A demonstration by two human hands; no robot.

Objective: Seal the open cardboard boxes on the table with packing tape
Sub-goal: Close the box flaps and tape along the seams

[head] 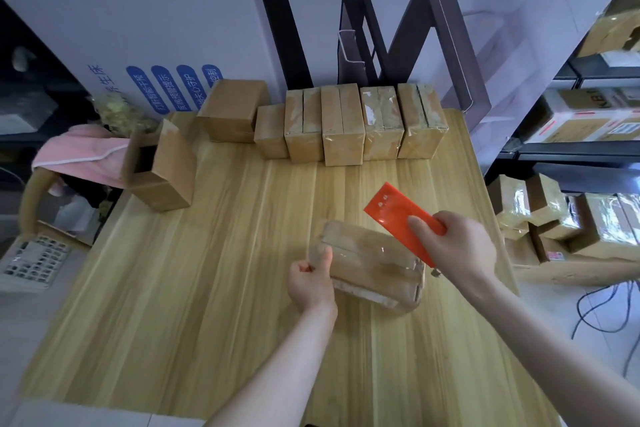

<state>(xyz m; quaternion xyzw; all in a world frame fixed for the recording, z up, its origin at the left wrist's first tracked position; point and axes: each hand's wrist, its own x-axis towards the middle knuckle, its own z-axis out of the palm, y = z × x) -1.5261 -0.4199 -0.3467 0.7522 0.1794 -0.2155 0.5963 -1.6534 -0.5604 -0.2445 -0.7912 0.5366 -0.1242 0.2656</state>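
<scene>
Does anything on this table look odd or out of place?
One cardboard box near the left edge of the table sits askew with flaps open, apart from the taped row at the back.

a single view, from a camera worn on the person's head. it faces forward and steeply down over the wooden surface [173, 288], near enough that both forearms enter from the bottom edge. the left grip [310, 282] and right grip [453, 243] sit just below and right of the centre. the row of boxes [341, 128] at the far edge falls in the upper half. the wide lens bends the borders: the wall [156, 10] leans back on top, and the shelves [571, 149] tilt in at the right.
</scene>
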